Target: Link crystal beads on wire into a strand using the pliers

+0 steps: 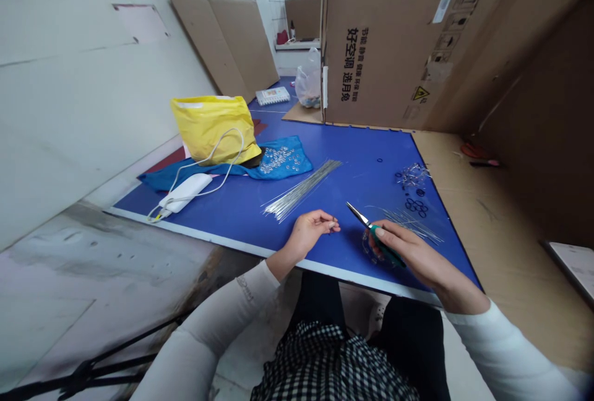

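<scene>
My right hand (411, 251) is wrapped around green-handled pliers (359, 213), whose metal jaws point forward and left. Small clear pieces lie on the table beside and under this hand; its fingers partly cover them. To the left, my left hand (312, 232) hovers over the table's near edge with fingertips pinched together. What sits in that pinch is too small to make out. Beyond my left hand lies a bundle of thin metal wires (304, 190). A looser set of wires (413, 224) lies behind my right hand, near several black rings (416, 206).
On the blue tabletop (357, 141), clear rings (278, 159) rest on a blue cloth (297, 148) by a yellow bag (216, 129). A white power strip (188, 194) with a cord lies left. A large cardboard box (394, 48) stands behind; small wire pieces (412, 176) lie right.
</scene>
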Demonstrator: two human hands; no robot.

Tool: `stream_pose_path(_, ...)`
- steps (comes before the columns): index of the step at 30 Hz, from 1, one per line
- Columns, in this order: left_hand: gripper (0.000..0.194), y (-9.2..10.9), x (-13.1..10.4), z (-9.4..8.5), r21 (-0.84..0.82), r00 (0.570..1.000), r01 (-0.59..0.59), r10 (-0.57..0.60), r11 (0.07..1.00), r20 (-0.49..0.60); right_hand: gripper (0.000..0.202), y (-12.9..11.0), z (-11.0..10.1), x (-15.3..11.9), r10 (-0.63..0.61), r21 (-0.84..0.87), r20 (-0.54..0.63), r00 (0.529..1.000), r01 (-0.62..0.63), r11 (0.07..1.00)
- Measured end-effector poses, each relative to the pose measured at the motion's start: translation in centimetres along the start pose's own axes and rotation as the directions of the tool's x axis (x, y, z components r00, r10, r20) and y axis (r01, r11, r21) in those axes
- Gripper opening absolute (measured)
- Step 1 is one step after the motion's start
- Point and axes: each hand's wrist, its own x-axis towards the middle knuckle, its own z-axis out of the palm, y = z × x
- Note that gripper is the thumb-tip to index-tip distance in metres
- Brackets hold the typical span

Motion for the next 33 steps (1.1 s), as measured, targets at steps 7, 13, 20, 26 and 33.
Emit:
stream_pose_path(7, 0.014, 0.1, -0.3, 0.3, -0.038, 1.0, -0.005, 0.004, 0.999, -0.016, 0.036, 0.0, 0.1, 0.4, -0.023, -0.147, -0.002, 1.0, 0.023, 0.989)
stream_pose_path(13, 0.024, 1.7, -1.2, 0.2, -0.069, 0.99, 0.11, -0.104, 0.992, 0.091, 0.037, -0.1, -0.3, 0.5, -0.03, -0.242, 0.04, 0.999, 0.039, 0.969)
stream_pose_path(20, 0.031, 3.5, -2.4, -0.6, -0.019, 0.93, 0.272, -0.258, 0.962, 0.263, 0.037, -0.1, 0.0, 0.9, 0.012, -0.168, 0.09, 0.996, 0.004, 0.986)
stream_pose_path(26, 0.034, 3.7, -3.0, -0.5, 0.031, 0.901, 0.328, -0.323, 0.944, 0.291, 0.036, 0.1, 0.6, 1.3, 0.036, -0.054, 0.098, 0.995, -0.031, 0.998)
stream_pose_path(33, 0.033, 4.1, -3.0, -0.6, 0.037, 0.875, 0.375, -0.367, 0.926, 0.316, 0.034, 0.2, 0.8, 1.5, 0.04, -0.005, 0.139, 0.989, -0.04, 0.999)
